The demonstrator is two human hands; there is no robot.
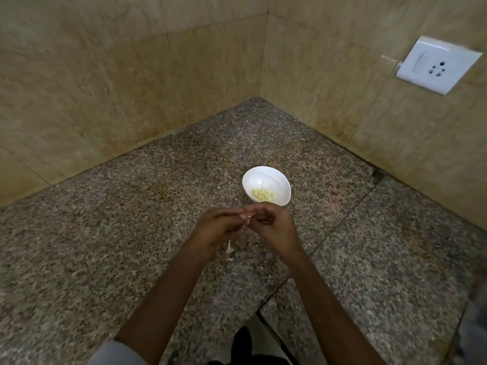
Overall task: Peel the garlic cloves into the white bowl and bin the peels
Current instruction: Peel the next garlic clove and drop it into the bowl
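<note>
"Head view, left side first: state of the left hand?" the senior inspector asks.

"Left hand (217, 229) is held above the bench (105, 233), fingers curled, tips pinching a small pale garlic clove (246, 216). The clove is too small to tell how much skin is on it. Below the hands, a few peel scraps (229, 249) lie on the bench."

"And the right?"

"Right hand (278, 229) meets the left at the same clove, fingers curled in, pinching its other side. Just beyond the hands stands the white bowl (279, 177), with a small heap of peeled cloves (263, 195) in its bottom. A wall socket (438, 65) sits far right. No bin is in view."

"Recommendation for the step in hand?"

"In my judgement: hold the clove firm with one hand, lift the skin at one end with a nail of the other, and strip it in long pieces, since small flakes are likely to cling. Work over the bench, not the bowl, so no skin drops among the clean cloves. Move over the bowl only once the clove is bare, then release. Gather the scraps for the bin afterwards."
</note>
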